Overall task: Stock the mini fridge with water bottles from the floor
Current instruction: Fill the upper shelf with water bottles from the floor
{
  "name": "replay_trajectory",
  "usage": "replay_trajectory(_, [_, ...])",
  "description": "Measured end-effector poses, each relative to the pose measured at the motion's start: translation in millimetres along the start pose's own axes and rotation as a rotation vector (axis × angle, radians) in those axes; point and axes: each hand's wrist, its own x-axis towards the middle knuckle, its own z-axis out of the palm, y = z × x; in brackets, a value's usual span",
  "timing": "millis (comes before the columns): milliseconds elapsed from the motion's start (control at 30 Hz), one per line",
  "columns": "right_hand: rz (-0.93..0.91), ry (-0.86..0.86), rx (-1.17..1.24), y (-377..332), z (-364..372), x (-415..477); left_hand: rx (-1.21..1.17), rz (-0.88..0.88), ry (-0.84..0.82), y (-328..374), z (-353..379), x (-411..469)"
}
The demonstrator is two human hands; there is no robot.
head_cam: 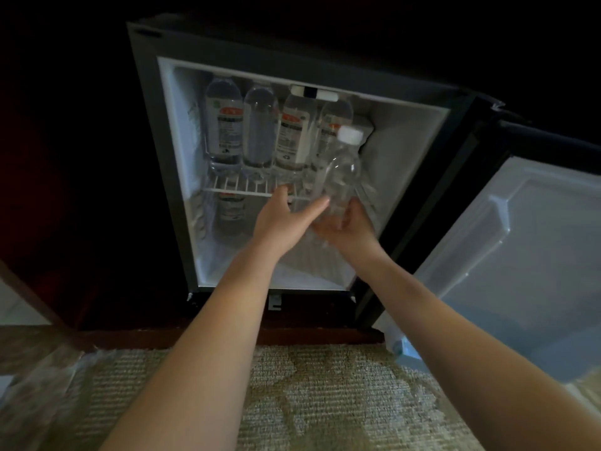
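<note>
**Bottle held at the fridge's upper shelf**

The right hand point(349, 227) cups the base of a clear water bottle point(343, 170), its fingers curled up around the bottom. The left hand point(286, 219) lies flat beside it with its fingers straight and close together. Its fingertips touch the bottle's lower side and its thumb points up toward the shelf edge. The bottle stands nearly upright with its white cap point(349, 135) on top, at the right front of the wire shelf point(240, 190); whether its base rests on the shelf cannot be told.

Behind it, four bottles point(224, 122) stand in a row at the back of that shelf (three show labels, the second from the left looks plain). One more labelled bottle point(231, 209) stands below the shelf, at the left.

The mini fridge point(182, 157) is open, its door point(527, 255) swung out to the right. A pale patterned carpet point(309, 402) lies in front of it, with blurred clear plastic point(42, 385) at its left edge.
</note>
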Motion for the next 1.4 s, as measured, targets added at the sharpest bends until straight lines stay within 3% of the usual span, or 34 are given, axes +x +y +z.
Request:
replay_trajectory(233, [0.023,0.309,-0.011,-17.9,-14.4,46.1,0.549,0.102,0.049,-29.1,-6.6,43.5])
replay_trajectory(500, [0.025,0.388,0.073,-10.7,-18.4,68.9,0.840,0.131,-0.040,-31.3,0.3,60.8])
replay_trajectory(900, [0.043,0.465,-0.043,-6.1,-8.9,98.9,0.779,0.080,-0.031,-20.6,-5.8,53.4])
replay_trajectory(1100, [0.005,0.423,-0.156,-3.3,-11.8,99.2,0.768,0.076,-0.006,-17.0,-6.1,48.5])
replay_trajectory(1300, [-0.156,0.631,-0.227,3.4,4.1,75.7,0.754,0.088,-0.012,-18.9,-6.5,48.5])
replay_trajectory(1400, [-0.140,0.651,-0.295,5.8,4.7,73.7,0.752,0.097,-0.015,-18.7,-6.7,47.9])
